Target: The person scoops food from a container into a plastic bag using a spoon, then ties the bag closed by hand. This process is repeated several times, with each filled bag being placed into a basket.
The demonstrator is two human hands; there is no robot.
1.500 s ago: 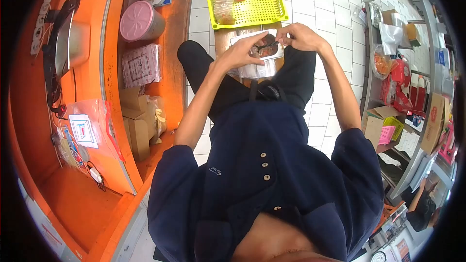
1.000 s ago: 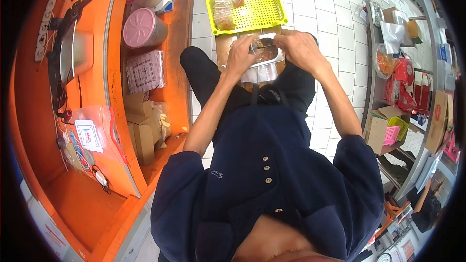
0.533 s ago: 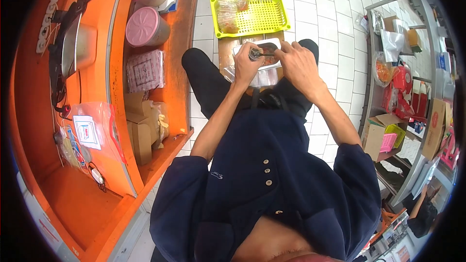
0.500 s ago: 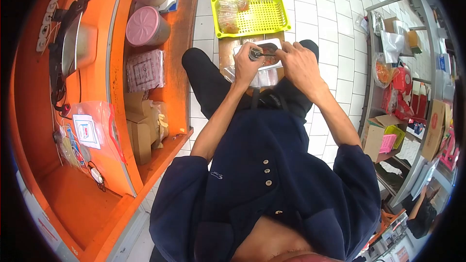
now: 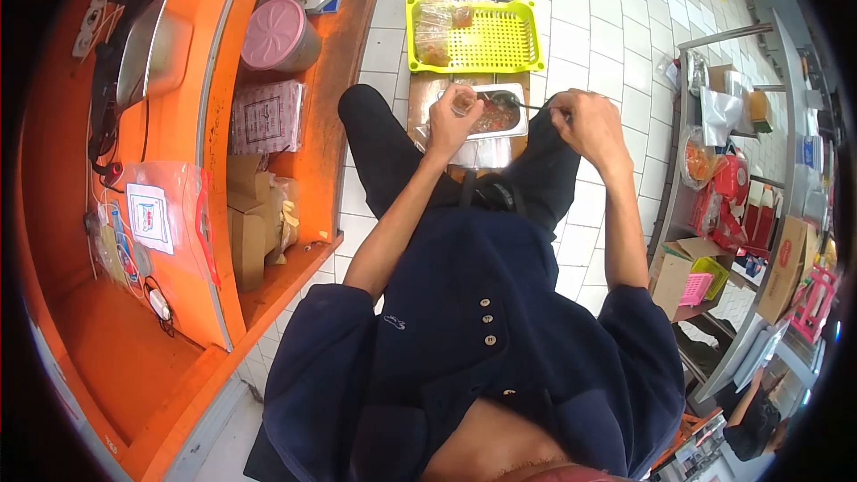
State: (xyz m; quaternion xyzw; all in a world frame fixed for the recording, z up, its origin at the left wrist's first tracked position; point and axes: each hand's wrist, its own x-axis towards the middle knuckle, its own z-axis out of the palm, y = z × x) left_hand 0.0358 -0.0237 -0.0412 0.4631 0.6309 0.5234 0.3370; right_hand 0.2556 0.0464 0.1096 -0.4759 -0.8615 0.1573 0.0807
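Note:
My left hand (image 5: pixel 453 125) is closed round a small clear plastic bag (image 5: pixel 462 106), its round mouth facing up. My right hand (image 5: pixel 589 128) grips the thin handle of a spoon (image 5: pixel 505 100) whose dark bowl is over the metal tray. The rectangular tray (image 5: pixel 511 134) stands between my knees and holds a chunky reddish sauce. My left hand hovers at the tray's left side. Clear plastic bags (image 5: pixel 480 153) lie at the tray's near edge. Beyond it, a yellow-green basket (image 5: pixel 495 37) carries filled plastic bags (image 5: pixel 436 34) on its left side.
A wooden bench (image 5: pixel 421 89) supports the tray and basket. To the left is an orange counter (image 5: pixel 201 62) with a pink-lidded tub (image 5: pixel 275 34), stacked packets (image 5: pixel 268 118) and a cardboard box (image 5: pixel 250 241). Metal shelving (image 5: pixel 759 31) with goods stands right; a person (image 5: pixel 759 415) is beyond.
My right hand has moved right, drawing the spoon out of the bag and back over the tray. My left hand stays near the tray's left side with the bag.

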